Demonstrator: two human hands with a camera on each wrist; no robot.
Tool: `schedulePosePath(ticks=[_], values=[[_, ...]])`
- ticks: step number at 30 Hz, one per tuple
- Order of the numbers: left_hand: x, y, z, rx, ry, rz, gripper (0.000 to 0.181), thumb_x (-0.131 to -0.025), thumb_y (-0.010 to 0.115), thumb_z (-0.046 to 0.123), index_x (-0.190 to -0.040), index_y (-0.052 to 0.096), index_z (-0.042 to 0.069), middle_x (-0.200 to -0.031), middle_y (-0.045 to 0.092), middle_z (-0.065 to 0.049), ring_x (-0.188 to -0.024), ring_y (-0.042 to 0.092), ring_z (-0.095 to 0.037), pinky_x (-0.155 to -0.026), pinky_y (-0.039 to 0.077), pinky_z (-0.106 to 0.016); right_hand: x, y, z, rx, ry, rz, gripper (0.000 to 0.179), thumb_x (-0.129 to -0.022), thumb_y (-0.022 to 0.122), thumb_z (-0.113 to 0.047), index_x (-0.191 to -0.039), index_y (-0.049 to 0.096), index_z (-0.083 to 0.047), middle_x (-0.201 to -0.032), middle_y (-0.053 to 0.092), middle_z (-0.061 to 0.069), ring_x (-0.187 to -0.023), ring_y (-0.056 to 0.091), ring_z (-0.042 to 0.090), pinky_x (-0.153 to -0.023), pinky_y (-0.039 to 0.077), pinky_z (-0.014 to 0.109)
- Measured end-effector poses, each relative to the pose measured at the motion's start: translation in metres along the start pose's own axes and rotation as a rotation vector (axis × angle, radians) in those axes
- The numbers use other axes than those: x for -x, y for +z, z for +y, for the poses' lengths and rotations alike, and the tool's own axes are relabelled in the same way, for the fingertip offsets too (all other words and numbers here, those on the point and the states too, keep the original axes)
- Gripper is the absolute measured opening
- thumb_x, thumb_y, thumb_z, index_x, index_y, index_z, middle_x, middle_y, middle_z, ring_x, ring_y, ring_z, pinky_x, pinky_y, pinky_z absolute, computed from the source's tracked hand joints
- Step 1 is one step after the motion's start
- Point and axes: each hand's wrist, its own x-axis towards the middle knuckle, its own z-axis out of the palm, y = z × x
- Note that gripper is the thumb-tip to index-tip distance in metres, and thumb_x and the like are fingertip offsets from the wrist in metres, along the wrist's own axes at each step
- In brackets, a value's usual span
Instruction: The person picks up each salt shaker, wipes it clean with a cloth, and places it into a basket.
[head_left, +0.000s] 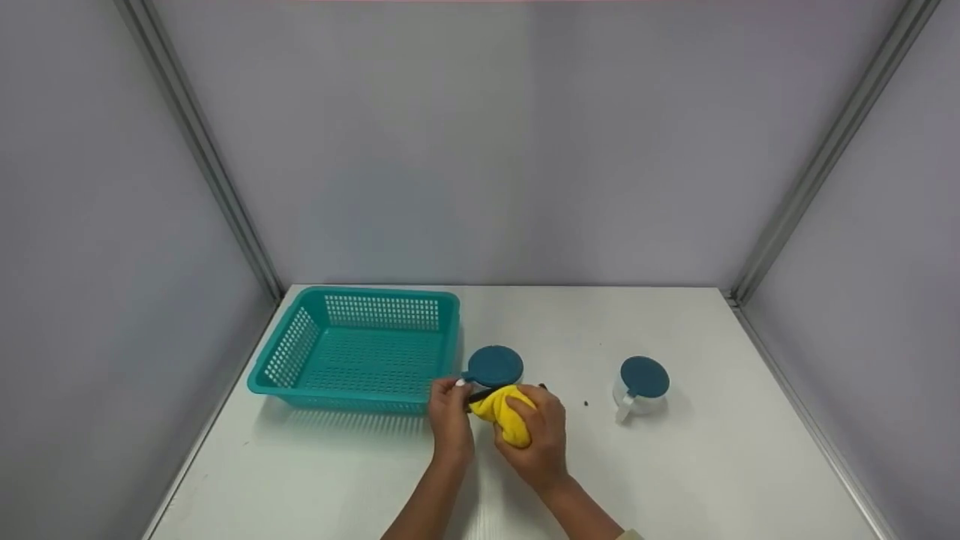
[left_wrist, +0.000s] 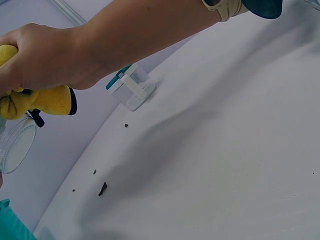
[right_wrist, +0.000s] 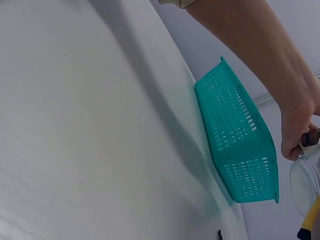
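A clear jar with a round blue lid [head_left: 495,365] is held up over the table, its glassy base [left_wrist: 19,147] showing in the left wrist view. My left hand [head_left: 451,420] grips it at the side where the lid's tab sticks out; the fingers partly hide the handle. A bunched yellow cloth with black edging [head_left: 511,420] is in my right hand [head_left: 541,435], fingers curled round it. The cloth lies against the near side of the jar. In the right wrist view, the left hand [right_wrist: 296,127] and the jar's base [right_wrist: 304,187] are partly cut off.
Left of the hands stands a teal perforated basket [head_left: 352,405]. To the right is a second clear jar [head_left: 643,405] with a blue lid and white handle, upright on the white table [head_left: 705,465]. Small dark bits [left_wrist: 103,189] lie on the table. Grey walls enclose it.
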Motion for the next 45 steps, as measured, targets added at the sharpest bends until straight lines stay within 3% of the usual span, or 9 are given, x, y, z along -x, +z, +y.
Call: schedulePosePath(ticks=[9, 20, 25, 30, 37, 45], values=[[0.0, -0.001, 0.001, -0.023, -0.041, -0.019, 0.022, -0.089, 0.053, 0.017, -0.106, 0.05, 0.004, -0.096, 0.056, -0.01, -0.089, 0.056, -0.021, -0.08, 0.05, -0.025, -0.006, -0.002, -0.001, 0.123, -0.156, -0.01, 0.044, -0.064, 0.078, -0.027, -0.106, 0.067, -0.017, -0.116, 0.062, 0.007, -0.101, 0.053, 0.026, -0.082, 0.041, 0.044], [-0.001, -0.003, 0.002, -0.036, -0.022, -0.006, 0.02, -0.088, 0.056, 0.017, -0.103, 0.051, 0.004, -0.089, 0.055, -0.009, -0.085, 0.052, -0.022, -0.075, 0.049, -0.028, -0.002, 0.0, 0.001, 0.16, -0.236, -0.072, 0.041, -0.067, 0.076, -0.029, -0.106, 0.068, -0.021, -0.115, 0.063, 0.003, -0.101, 0.054, 0.026, -0.079, 0.042, 0.049], [-0.001, -0.003, 0.004, 0.002, -0.003, -0.016, 0.019, -0.088, 0.057, 0.015, -0.103, 0.051, 0.003, -0.09, 0.056, -0.013, -0.085, 0.052, -0.024, -0.074, 0.049, -0.029, 0.003, 0.001, 0.004, 0.142, -0.25, -0.102, 0.042, -0.065, 0.077, -0.028, -0.106, 0.068, -0.022, -0.115, 0.062, 0.003, -0.101, 0.054, 0.026, -0.078, 0.043, 0.048], [-0.003, -0.003, 0.007, 0.036, -0.013, -0.011, 0.017, -0.088, 0.056, 0.013, -0.101, 0.05, 0.003, -0.082, 0.05, -0.009, -0.078, 0.047, -0.024, -0.068, 0.045, -0.029, 0.006, 0.002, 0.007, 0.138, -0.256, -0.122, 0.041, -0.067, 0.076, -0.028, -0.106, 0.068, -0.022, -0.118, 0.062, 0.002, -0.102, 0.054, 0.027, -0.078, 0.043, 0.048], [-0.008, -0.005, 0.01, 0.07, -0.013, -0.01, 0.018, -0.086, 0.057, 0.01, -0.1, 0.05, 0.001, -0.082, 0.052, -0.008, -0.082, 0.047, -0.029, -0.071, 0.041, -0.033, 0.009, -0.001, 0.014, 0.139, -0.254, -0.16, 0.04, -0.068, 0.076, -0.029, -0.106, 0.068, -0.024, -0.117, 0.062, 0.001, -0.103, 0.055, 0.026, -0.079, 0.044, 0.049], [-0.013, -0.008, 0.011, 0.049, -0.018, -0.01, 0.02, -0.085, 0.06, 0.013, -0.099, 0.049, 0.003, -0.084, 0.056, -0.008, -0.079, 0.05, -0.023, -0.069, 0.041, -0.031, 0.011, -0.005, 0.02, 0.14, -0.236, -0.173, 0.039, -0.067, 0.076, -0.029, -0.105, 0.068, -0.023, -0.115, 0.063, 0.001, -0.101, 0.055, 0.025, -0.079, 0.044, 0.048]])
